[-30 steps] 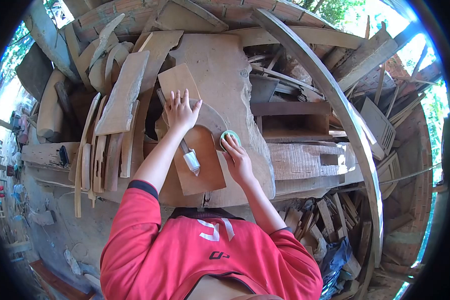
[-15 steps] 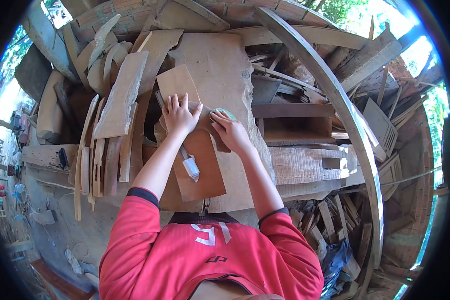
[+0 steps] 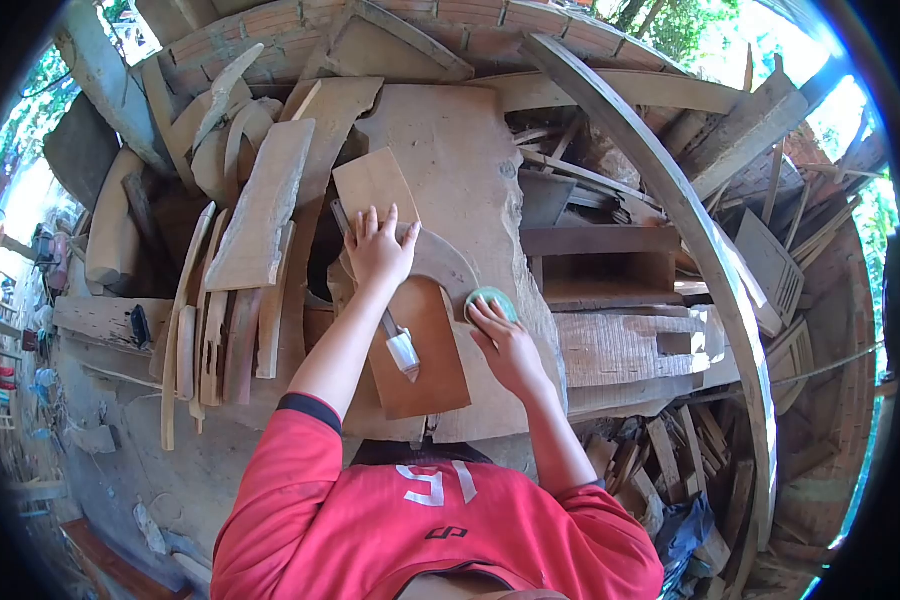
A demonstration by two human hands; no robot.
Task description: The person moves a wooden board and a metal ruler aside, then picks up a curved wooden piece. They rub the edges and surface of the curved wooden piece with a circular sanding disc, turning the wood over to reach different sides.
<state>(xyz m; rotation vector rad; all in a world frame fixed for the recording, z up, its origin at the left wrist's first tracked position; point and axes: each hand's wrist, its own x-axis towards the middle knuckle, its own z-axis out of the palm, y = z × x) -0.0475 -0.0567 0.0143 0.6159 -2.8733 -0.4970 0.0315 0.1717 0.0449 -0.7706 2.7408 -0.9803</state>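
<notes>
My left hand (image 3: pixel 380 250) lies flat with fingers spread, pressing on the left part of a curved wooden piece (image 3: pixel 448 262) and the near end of a pale rectangular board (image 3: pixel 375 188). My right hand (image 3: pixel 510 350) has its fingers over a round green sanding pad (image 3: pixel 492 303), at the right end of the curve. Under the curved piece lies a reddish-brown board (image 3: pixel 425 380). A metal bar with a whitish end (image 3: pixel 402 352) rests on that board, its upper part partly hidden by my left hand and wrist.
A broad wooden slab (image 3: pixel 440 130) with a rough right edge forms the work surface. Loose planks (image 3: pixel 260 220) are stacked at the left. A long curved beam (image 3: pixel 660 170) arches along the right, near an open wooden box (image 3: pixel 610 275). Scrap wood (image 3: pixel 670 460) lies below it.
My right hand has slid the sanding pad right and toward me, down to the end of the curve, uncovering more of the piece. My left hand stays on the wood. The view has shifted slightly.
</notes>
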